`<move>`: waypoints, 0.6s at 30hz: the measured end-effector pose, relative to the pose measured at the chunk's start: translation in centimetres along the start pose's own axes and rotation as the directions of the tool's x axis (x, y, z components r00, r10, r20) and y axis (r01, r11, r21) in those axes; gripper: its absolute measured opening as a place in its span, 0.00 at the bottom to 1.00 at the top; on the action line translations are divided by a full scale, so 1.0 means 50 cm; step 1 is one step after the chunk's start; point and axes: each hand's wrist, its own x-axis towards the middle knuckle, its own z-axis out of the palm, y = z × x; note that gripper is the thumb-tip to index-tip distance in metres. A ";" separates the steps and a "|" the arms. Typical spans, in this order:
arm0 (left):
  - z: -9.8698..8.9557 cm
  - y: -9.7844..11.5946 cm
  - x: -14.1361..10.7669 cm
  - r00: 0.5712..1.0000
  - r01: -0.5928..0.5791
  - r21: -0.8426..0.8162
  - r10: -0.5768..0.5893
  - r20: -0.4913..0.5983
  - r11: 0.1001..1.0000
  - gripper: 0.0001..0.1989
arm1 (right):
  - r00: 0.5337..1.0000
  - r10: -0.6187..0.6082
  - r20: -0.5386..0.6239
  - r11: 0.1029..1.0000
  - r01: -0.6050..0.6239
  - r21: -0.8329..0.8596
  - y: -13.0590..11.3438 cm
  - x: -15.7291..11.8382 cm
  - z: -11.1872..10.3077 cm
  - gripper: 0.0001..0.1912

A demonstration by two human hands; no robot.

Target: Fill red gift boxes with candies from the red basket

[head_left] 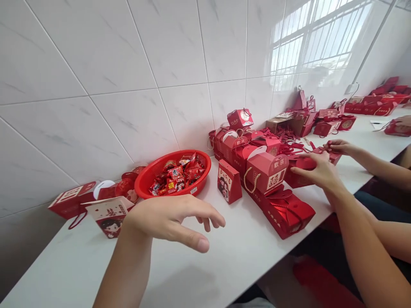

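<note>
My left hand hangs open above the white table, holding nothing. Its fingertips are nearest a small red box with a printed couple, but do not touch it. A red plastic basket of wrapped sweets lies beyond that hand. My right hand grips a glossy red gift box on the table. A row of red gift boxes with rope handles stands to its left.
A co-worker's hand works at red ribbon just beyond my right hand. Another hand rests at the far right on a red box. More red boxes line the white tiled wall, beneath a barred window.
</note>
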 end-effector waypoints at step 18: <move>-0.060 0.205 0.036 0.866 0.494 0.384 -0.481 -0.135 0.780 0.16 | 0.953 -0.070 0.294 0.958 -0.018 0.285 0.041 0.005 0.117 0.22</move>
